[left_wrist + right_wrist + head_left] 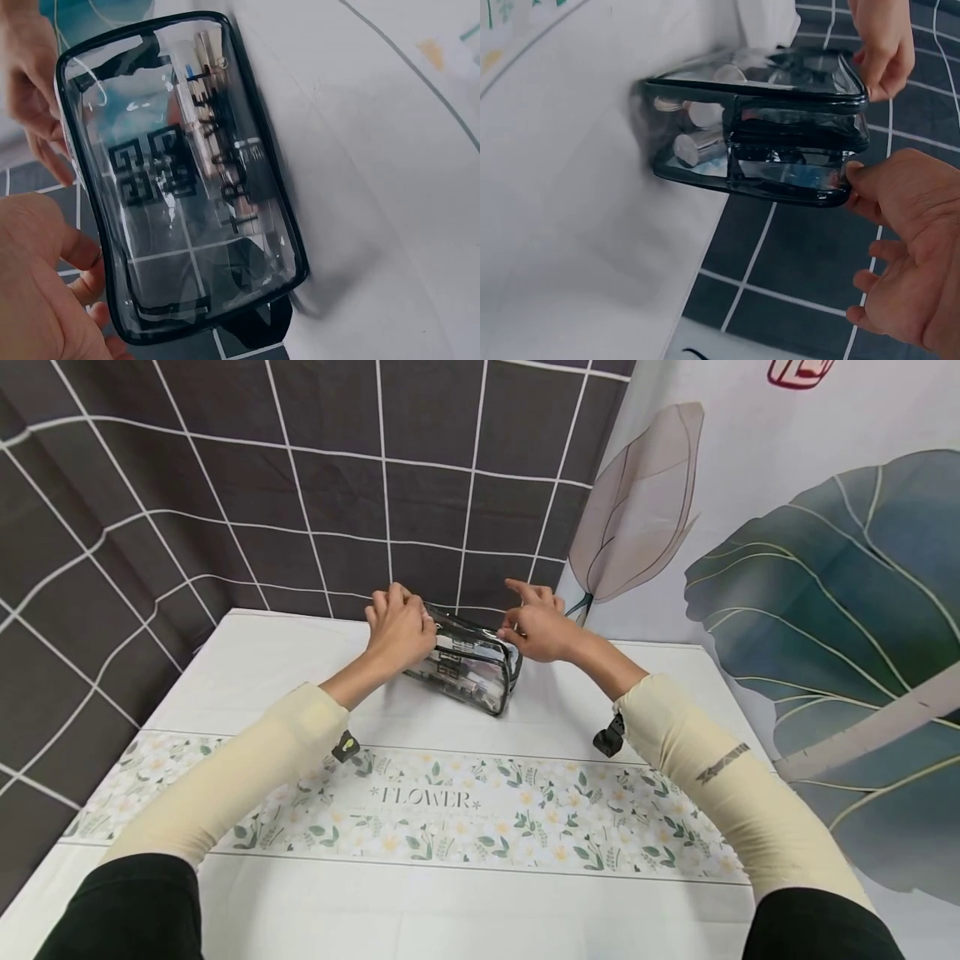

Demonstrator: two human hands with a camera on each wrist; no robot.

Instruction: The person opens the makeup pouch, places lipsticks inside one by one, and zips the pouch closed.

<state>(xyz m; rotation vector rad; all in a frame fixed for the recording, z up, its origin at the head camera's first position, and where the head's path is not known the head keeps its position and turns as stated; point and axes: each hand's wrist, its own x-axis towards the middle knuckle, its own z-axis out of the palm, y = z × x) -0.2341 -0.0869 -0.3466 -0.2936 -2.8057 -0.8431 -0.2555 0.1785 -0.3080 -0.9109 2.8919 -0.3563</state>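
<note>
A clear toiletry bag [480, 675] with black piping stands on the white table, its front marked with dark lettering and a square motif. Tube-like items [217, 127] lie along its bottom, and round-ended containers [697, 146] show through its side. My left hand [401, 628] grips the bag's top edge near the left end, fingers curled over the back. At the top right corner, my right hand [542, 625] pinches the edge between thumb [859, 178] and a finger, its other fingers loosely bent and off the bag. The bag's top seam is partly hidden by the hands.
A dark curtain with a white grid [330, 502] hangs right behind the table. On the right is a white curtain with large leaf prints [832, 593]. A floral printed band [450, 827] crosses the white tabletop [480, 902] in front of the bag.
</note>
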